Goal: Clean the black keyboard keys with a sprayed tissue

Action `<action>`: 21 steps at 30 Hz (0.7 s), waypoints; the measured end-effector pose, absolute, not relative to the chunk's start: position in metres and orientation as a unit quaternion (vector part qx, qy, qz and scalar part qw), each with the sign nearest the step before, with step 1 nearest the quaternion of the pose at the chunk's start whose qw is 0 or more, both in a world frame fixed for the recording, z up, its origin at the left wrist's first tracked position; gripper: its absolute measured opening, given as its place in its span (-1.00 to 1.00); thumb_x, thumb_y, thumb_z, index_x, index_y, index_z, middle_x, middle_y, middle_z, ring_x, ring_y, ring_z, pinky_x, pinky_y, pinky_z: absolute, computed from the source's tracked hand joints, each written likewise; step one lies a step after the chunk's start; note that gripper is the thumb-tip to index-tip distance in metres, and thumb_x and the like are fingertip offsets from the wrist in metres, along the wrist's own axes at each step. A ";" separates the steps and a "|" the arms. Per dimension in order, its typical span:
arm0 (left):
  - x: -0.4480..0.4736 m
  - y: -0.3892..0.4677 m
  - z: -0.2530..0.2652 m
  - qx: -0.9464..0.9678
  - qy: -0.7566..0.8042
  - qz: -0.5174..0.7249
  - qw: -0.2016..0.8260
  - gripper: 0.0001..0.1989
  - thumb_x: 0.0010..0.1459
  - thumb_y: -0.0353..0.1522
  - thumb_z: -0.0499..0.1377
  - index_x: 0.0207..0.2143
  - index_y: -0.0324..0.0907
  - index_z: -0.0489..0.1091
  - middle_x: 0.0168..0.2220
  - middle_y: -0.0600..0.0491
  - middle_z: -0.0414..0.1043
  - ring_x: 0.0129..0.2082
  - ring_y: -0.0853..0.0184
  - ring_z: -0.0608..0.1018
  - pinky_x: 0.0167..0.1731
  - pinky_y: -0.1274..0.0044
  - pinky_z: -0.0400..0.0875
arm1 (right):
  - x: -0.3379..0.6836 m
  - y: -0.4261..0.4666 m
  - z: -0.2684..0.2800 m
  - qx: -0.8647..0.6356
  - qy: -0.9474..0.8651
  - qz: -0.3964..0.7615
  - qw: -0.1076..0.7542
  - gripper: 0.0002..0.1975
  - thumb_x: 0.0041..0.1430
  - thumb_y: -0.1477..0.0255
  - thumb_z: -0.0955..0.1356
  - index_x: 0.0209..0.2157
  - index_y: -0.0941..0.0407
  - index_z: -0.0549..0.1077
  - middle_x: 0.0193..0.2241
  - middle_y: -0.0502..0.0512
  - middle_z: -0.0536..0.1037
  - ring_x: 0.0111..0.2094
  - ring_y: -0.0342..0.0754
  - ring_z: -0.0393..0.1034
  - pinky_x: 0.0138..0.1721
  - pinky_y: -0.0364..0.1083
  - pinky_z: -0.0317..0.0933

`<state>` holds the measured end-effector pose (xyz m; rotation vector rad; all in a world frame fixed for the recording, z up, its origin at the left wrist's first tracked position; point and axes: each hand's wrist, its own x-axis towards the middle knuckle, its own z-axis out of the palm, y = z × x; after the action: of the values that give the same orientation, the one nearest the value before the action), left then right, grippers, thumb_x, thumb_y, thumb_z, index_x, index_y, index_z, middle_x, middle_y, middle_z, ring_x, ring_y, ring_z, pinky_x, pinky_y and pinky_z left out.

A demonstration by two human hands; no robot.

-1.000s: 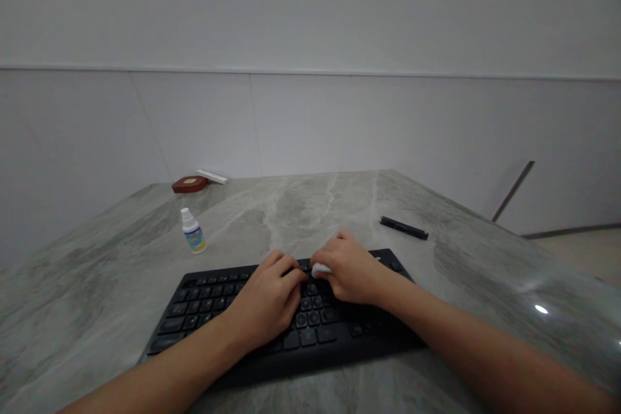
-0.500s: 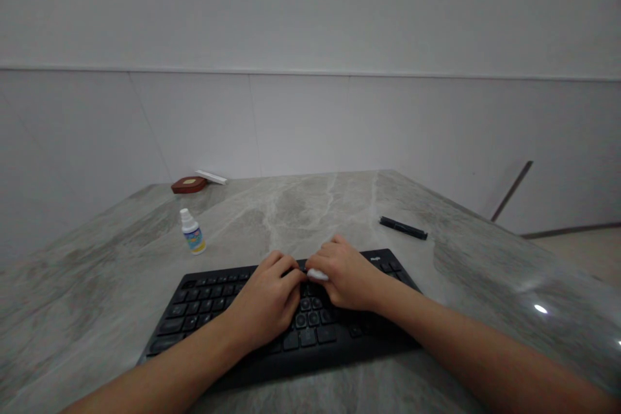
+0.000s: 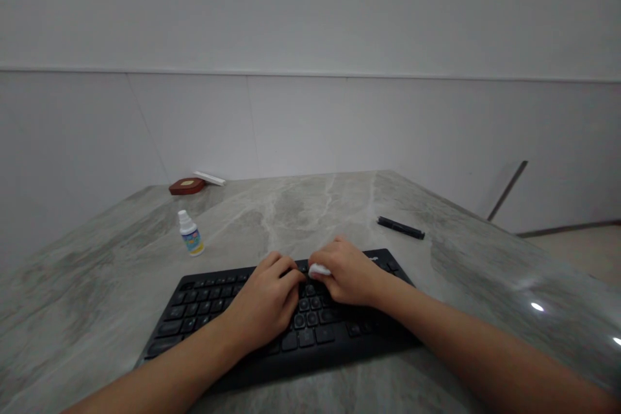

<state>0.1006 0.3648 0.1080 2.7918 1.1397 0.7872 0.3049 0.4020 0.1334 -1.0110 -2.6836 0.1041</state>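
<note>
1 kbd (image 3: 310, 338) lies at 6 o'clock in view. Your R hand (image 3: 347, 272) pinches a white wad (image 3: 319, 269) over it; your L hand (image 3: 268, 299) rests there, curled, can't tell if gripping. From kbd: bottle (image 3: 191, 234) 10 o'clock, pen (image 3: 400, 228) 2.

The grey, veined counter (image 3: 291, 223) bears a black keyboard (image 3: 306, 337) in front, a white bottle (image 3: 191, 234) standing left, a black pen (image 3: 400, 228) lying right, and a brown case (image 3: 187, 187) far back beside a white strip (image 3: 210, 178)

2 bare forearms (image 3: 451, 325), tapering; left hand (image 3: 268, 301) and right hand (image 3: 350, 273) equally bare.
</note>
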 end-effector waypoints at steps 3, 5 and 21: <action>0.100 0.366 0.107 0.895 0.365 0.254 0.018 -0.78 0.24 -0.56 0.03 -0.21 -0.20 0.45 -0.24 -0.04 0.39 -0.17 0.17 0.38 -0.15 0.31 0.43 | 0.305 0.403 0.133 -0.326 -0.935 0.049 0.129 -0.92 0.12 0.54 0.34 -0.35 0.13 0.49 -0.44 0.06 0.58 -0.36 -0.04 0.41 -0.22 -0.06 0.05; 0.100 0.366 0.105 0.895 0.365 0.256 0.019 -0.78 0.24 -0.56 0.03 -0.21 -0.20 0.45 -0.24 -0.04 0.39 -0.18 0.17 0.38 -0.15 0.31 0.42 | 0.306 0.404 0.132 -0.351 -0.925 0.041 0.139 -0.92 0.16 0.51 0.33 -0.33 0.14 0.49 -0.41 0.08 0.59 -0.35 -0.04 0.41 -0.21 -0.05 0.06; 0.099 0.366 0.105 0.895 0.367 0.253 0.014 -0.80 0.24 -0.55 0.04 -0.24 -0.21 0.44 -0.25 -0.04 0.38 -0.18 0.17 0.38 -0.15 0.31 0.43 | 0.305 0.402 0.129 -0.317 -0.939 0.003 0.130 -0.91 0.18 0.48 0.33 -0.30 0.13 0.49 -0.43 0.09 0.54 -0.34 -0.01 0.35 -0.20 -0.02 0.02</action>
<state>0.0989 0.3658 0.1050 2.7873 1.1421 0.7864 0.3055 0.4023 0.1292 -0.9222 -2.7295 0.0074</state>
